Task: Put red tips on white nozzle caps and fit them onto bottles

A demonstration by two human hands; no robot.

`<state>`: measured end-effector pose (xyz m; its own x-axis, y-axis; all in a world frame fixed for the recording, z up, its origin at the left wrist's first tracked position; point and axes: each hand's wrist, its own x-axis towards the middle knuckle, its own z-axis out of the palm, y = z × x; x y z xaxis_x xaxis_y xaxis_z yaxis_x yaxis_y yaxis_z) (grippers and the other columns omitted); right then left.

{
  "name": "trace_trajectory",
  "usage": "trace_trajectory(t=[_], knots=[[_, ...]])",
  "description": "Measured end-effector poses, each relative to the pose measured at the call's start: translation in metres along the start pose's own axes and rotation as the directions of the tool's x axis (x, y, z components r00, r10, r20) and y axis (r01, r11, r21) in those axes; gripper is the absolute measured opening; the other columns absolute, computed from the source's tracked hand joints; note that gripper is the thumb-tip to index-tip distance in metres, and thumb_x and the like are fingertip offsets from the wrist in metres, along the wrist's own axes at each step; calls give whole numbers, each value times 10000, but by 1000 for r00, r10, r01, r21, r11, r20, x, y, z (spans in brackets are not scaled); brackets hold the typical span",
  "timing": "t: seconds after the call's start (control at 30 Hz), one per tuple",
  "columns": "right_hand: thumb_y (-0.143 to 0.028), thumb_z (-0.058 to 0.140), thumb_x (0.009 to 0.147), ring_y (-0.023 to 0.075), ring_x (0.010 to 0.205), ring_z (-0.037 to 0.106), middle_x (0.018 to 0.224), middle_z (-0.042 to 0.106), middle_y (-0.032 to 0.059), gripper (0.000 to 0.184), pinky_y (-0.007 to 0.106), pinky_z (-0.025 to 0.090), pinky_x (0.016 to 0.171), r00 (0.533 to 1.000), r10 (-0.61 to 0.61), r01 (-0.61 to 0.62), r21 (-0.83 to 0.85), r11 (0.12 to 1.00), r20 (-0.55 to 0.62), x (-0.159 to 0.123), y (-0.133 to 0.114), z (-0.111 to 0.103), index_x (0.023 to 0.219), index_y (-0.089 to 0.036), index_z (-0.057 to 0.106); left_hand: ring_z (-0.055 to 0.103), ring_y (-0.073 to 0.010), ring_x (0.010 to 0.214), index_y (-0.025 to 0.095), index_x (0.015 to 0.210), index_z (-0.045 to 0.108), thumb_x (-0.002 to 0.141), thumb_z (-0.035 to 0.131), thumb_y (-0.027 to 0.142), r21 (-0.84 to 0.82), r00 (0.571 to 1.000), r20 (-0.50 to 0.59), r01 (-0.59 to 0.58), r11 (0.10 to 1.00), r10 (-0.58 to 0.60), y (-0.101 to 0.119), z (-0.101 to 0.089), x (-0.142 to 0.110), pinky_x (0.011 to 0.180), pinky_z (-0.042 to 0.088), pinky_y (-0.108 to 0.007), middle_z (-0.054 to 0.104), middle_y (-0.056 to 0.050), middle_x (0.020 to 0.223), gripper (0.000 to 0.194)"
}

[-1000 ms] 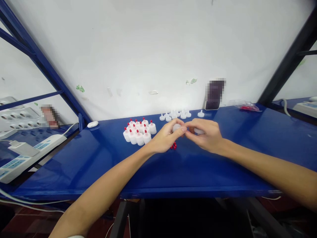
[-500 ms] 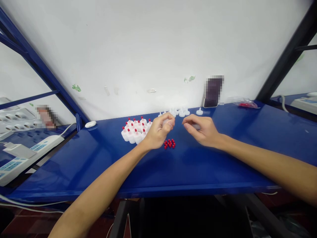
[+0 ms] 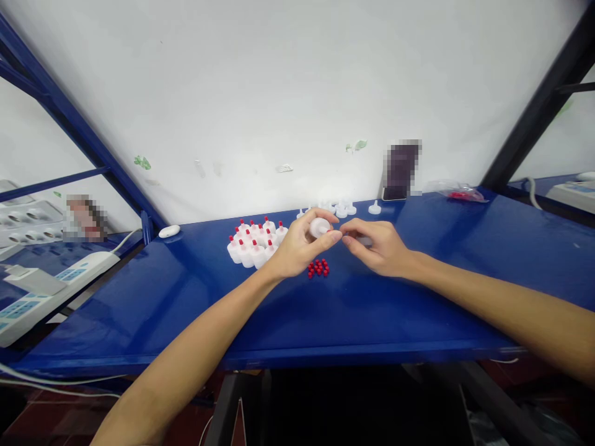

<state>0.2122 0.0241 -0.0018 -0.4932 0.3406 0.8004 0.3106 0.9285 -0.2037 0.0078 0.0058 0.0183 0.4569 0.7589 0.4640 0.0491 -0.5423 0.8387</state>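
My left hand (image 3: 297, 248) is closed around a small white plastic bottle (image 3: 320, 227). The bottle is tipped over, its rounded end showing between my fingers, and a bit of red shows near my thumb. My right hand (image 3: 379, 246) meets it fingertip to fingertip, thumb and index pinched together; a pale shape inside this hand is mostly hidden. Left of my left hand stands a cluster of white bottles (image 3: 245, 255) with red tips. Just below it lies a small group of loose red caps (image 3: 318, 268).
White nozzle tops (image 3: 341, 210) stand along the wall, with a single nozzle top (image 3: 374, 209) farther right. A blurred phone (image 3: 400, 170) leans on the wall beside a plastic bag (image 3: 460, 192) with red contents. A white case (image 3: 169, 231) and power strips (image 3: 56, 288) are at left.
My left hand has turned and opened its grip somewhat, so the white bottle is now plainly visible. The fingertips of both hands have come together.
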Motion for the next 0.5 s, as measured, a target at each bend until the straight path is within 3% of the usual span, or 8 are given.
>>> trace_trajectory(t=[0.13,0.4,0.5], knots=[[-256,489,966,99,534,535,678,630,-29,154,225,423,529,1000,-8,8,14,1000,26,-1,1,-1,942,-182,621,451,-89,609,166,1020,578,865,665,502,48,998,-66,-3,999,6,-1,2,2,565,362,-227,500,25,746,380],[-294,456,984,129,635,611,799,702,21,212,247,462,591,997,18,-19,6,1000,69,-4,3,0,968,-179,633,358,-88,524,182,841,529,904,500,639,93,996,-83,-18,996,26,-13,-1,0,505,321,-228,421,52,617,463],[-294,455,987,130,640,619,809,706,27,216,247,464,591,997,13,-13,1,1000,81,-4,3,0,966,-172,632,383,-92,554,176,924,572,915,512,616,96,992,-116,-42,994,53,-12,-2,1,528,347,-233,445,39,670,444]])
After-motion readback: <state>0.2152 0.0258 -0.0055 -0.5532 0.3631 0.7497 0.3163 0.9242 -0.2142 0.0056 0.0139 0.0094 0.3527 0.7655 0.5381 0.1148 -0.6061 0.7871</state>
